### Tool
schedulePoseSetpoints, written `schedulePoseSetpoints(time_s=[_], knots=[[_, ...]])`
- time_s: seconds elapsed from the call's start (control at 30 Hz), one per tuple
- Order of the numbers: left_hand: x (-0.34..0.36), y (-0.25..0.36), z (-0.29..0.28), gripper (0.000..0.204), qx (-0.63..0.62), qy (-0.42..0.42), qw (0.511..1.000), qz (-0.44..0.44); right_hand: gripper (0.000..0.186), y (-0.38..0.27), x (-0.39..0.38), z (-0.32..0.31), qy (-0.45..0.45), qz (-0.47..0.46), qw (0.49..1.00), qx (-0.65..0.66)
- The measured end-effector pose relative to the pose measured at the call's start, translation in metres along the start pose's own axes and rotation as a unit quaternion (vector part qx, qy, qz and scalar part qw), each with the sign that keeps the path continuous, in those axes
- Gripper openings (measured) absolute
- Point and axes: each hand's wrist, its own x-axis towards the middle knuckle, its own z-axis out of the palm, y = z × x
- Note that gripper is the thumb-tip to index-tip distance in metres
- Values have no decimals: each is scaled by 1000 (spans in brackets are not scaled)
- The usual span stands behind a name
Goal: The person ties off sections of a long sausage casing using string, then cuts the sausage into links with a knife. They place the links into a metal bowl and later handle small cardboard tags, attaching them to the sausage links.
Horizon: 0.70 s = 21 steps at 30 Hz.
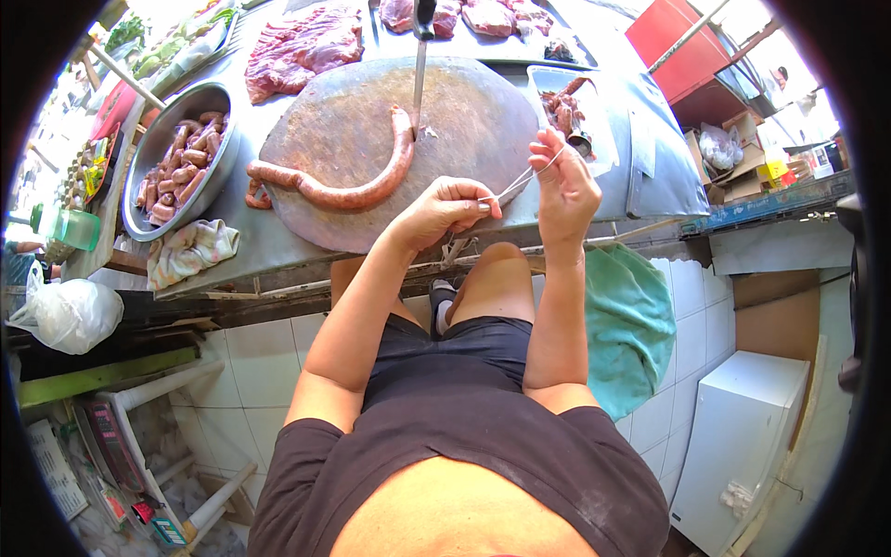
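Note:
My left hand is closed in a pinch on a thin white string over the near edge of the round wooden chopping board. The string runs across to my right hand, whose raised fingers pinch its other part. A long raw sausage lies curved on the board, one end hanging off the left edge. Next to its upper end a knife with a dark handle stands upright, its tip at the board. Neither hand touches the sausage.
A metal basin of short sausages stands at the left, with a crumpled cloth below it. Raw meat slabs and a meat tray lie at the back. A clear plastic container with meat scraps sits right of the board.

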Motion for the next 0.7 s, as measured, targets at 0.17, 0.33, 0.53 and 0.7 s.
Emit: schedulePoseSetpoints(time_s=[0.17, 0.33, 0.53, 0.7], knots=[[-2, 2, 0, 13, 22, 21, 1000, 6, 36, 6, -3, 3, -10, -61, 992, -108], [-1, 7, 1, 13, 45, 4, 999, 15, 35, 4, -5, 6, 45, 90, 969, 226], [3, -5, -6, 15, 17, -5, 1000, 10, 49, -5, -9, 4, 19, 174, 928, 328], [-7, -6, 16, 15, 255, 95, 956, 109, 50, -17, -8, -7, -5, 147, 946, 290]])
